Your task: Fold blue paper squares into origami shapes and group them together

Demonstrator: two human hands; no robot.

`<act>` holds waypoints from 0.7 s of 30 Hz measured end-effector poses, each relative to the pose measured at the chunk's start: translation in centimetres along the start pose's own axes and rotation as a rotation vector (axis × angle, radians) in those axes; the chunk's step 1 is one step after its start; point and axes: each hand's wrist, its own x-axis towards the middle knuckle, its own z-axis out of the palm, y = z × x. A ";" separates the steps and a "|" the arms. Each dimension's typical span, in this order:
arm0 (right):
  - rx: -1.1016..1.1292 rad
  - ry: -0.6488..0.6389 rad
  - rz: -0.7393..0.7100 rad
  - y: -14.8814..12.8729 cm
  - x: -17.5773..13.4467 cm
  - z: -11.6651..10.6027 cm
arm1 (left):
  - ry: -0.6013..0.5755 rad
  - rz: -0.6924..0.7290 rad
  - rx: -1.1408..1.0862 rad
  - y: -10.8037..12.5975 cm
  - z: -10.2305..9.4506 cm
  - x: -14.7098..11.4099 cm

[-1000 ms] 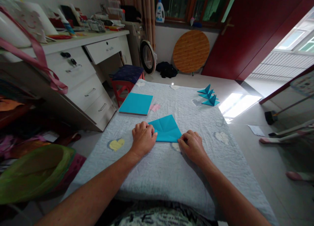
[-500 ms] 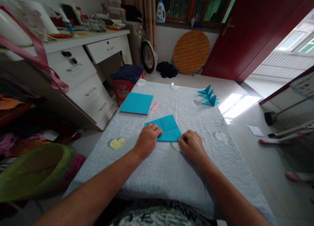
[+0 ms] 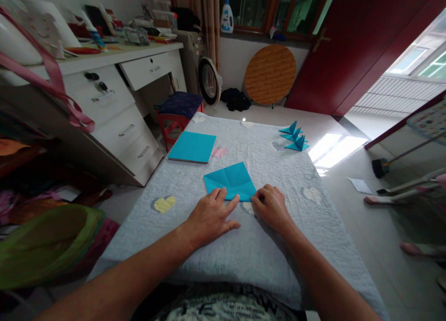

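Turquoise origami sheet (image 3: 232, 177): creased, four-sided and flat on the pale blue quilted cover (image 3: 275, 167), its near edge running between the two hands, most of it lying beyond the fingertips.
Left hand (image 3: 214, 214): spread and palm down; the fingertips rest along the sheet's near edge, while the thumb stands wide, off the paper on the wearer's side.
Right hand (image 3: 272, 204): fingers curled in narrowly, tips at the sheet's near right corner; whether they pinch it or only press it, I cannot tell.
Square paper stack (image 3: 192, 147): same turquoise, beyond the sheet to the left, apart from it.
Folded pointed pieces (image 3: 296, 137): grouped near the cover's far right edge, points up.
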 end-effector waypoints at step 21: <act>-0.049 0.002 0.007 0.0 -0.2 -0.2 | 0.028 0.009 0.005 0.3 1.4 -0.8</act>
